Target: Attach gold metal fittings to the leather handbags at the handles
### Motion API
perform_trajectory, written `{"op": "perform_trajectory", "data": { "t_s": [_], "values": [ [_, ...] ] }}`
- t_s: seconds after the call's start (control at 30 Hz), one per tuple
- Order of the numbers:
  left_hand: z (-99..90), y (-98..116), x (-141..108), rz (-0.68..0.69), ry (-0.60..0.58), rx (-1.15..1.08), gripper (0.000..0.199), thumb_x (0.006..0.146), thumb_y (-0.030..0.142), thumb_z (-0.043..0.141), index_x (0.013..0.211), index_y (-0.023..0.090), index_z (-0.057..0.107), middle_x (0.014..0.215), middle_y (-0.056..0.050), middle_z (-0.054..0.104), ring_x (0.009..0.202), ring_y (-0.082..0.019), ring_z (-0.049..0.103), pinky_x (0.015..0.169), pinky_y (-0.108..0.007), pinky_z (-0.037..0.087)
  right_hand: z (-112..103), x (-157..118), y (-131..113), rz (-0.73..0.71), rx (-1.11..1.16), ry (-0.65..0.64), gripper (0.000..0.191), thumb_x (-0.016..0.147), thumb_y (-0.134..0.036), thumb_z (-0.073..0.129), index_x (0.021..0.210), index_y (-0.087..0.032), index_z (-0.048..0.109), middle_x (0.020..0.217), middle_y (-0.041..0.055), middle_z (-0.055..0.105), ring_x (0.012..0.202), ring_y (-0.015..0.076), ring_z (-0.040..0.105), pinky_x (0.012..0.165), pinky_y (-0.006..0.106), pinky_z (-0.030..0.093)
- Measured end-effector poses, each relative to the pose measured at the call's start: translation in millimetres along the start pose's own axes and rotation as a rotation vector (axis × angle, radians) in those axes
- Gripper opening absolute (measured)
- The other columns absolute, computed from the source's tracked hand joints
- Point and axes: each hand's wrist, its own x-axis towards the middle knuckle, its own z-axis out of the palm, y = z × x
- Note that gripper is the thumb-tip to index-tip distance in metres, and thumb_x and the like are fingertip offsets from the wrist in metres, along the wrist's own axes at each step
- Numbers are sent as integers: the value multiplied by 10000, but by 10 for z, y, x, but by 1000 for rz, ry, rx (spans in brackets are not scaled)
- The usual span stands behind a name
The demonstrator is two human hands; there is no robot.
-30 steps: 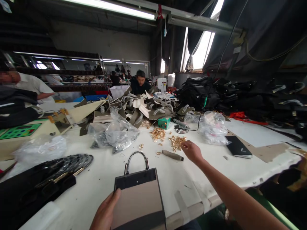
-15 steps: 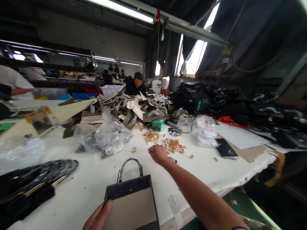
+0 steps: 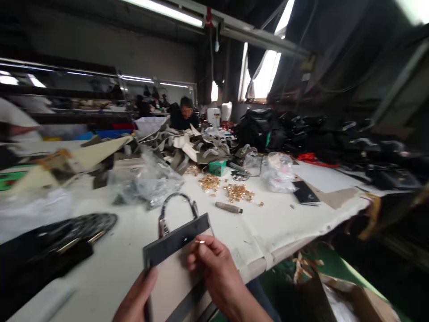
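My left hand (image 3: 137, 295) grips the left edge of a bag panel (image 3: 176, 273), beige with dark borders and a clear-wrapped looped handle (image 3: 177, 197) on top. Over the panel's upper right part is my right hand (image 3: 214, 264), thumb and fingers pinching a small shiny metal piece (image 3: 201, 242). A small hole shows in the dark top strip, just left of the fingertips. Beyond the panel lie piles of gold metal pieces (image 3: 238, 192) and a stubby brown tool handle (image 3: 229, 207).
Stacked dark handled pieces (image 3: 60, 241) lie at left. Plastic bags (image 3: 147, 179), a green box (image 3: 217, 167), a black booklet (image 3: 305, 192) and heaped bag parts fill the table's far side. A person (image 3: 184, 115) sits beyond. An open carton (image 3: 348, 295) stands below right.
My right hand has come back from beside the gold pieces to the panel, now with a small metal piece. The tool handle is uncovered. The panel is tilted more, and the view has shifted.
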Motion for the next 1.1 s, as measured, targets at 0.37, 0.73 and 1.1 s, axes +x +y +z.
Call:
{"op": "perform_trajectory", "data": {
  "t_s": [0.37,0.73,1.1],
  "values": [
    [303,312,-742,384,262,-20,607,648,511,848,1152,187,750,1181,-78,766,1307,-390,562,1153,-439,425,198,-293,-155,109,16,-116,253,811,-284,821,1034,-190,749,968,44,710,804,131,668,720,230,541],
    [-80,410,-564,413,200,81,486,841,498,731,1195,165,725,1129,-85,777,1201,-323,639,1039,-378,490,-194,-376,-576,-115,-215,63,311,762,-356,858,1030,-228,767,912,47,751,810,161,688,767,288,544],
    [-34,181,-39,273,105,71,437,837,506,724,1104,160,722,960,-86,794,863,-272,732,766,-343,557,112,-637,-430,259,120,5,303,774,-386,841,1044,-274,757,896,23,712,793,169,657,799,334,544]
  ]
}}
